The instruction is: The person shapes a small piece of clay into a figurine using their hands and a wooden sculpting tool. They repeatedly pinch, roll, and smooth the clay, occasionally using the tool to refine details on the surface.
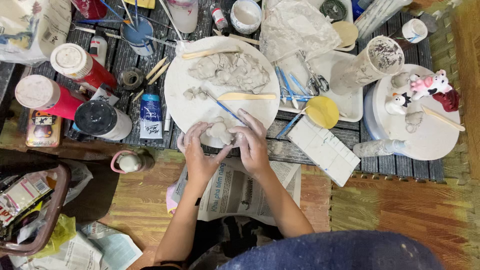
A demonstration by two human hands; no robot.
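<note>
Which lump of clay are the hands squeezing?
The small lump between both hands, at the round board's near edge; the big pile sits untouched farther back.

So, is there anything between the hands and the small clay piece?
No. Both the left hand and the right hand already touch the clay piece at the near edge of the round white board.

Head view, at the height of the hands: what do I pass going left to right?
Black-capped jar → blue paint tube → left hand → grey clay piece → right hand → white block → round white stand.
</note>
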